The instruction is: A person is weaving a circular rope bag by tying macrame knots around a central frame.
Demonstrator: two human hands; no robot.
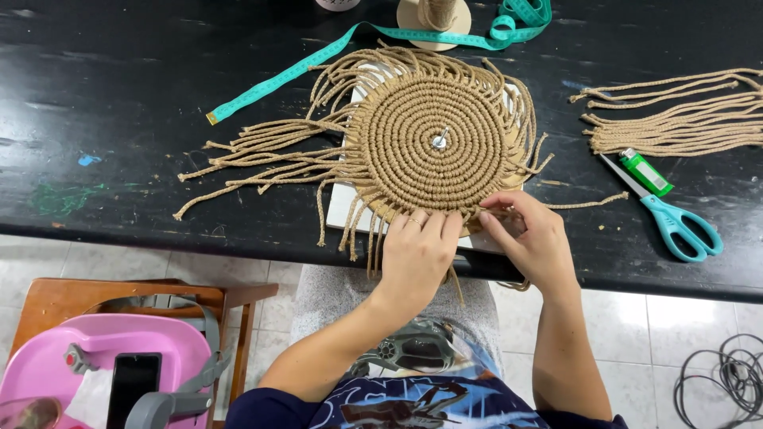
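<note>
— Left hand?
— Flat on the near edge of the round rope mat, fingers close together, pressing down, not wrapped around anything.

— Right hand?
— Just beside the left, at the same near edge. Fingers pinched shut on a loose rope strand sticking out to the right.

— And the mat?
— Lying on a flat white board on the black surface, near the front edge. Wound in a spiral, with a metal pin in the middle. Lots of rope ends hanging off the rim, most trailing left.

— Around it?
— Right of the mat, well apart: a bunch of cut rope pieces. Just below that bunch, a green lighter, touching teal scissors.
— Behind the mat?
— A teal measuring tape running across, and a rope spool on a round base.

— Below the surface?
— A wooden chair on the left with a pink tray on it. Grey cable on the tiled floor at right.
</note>
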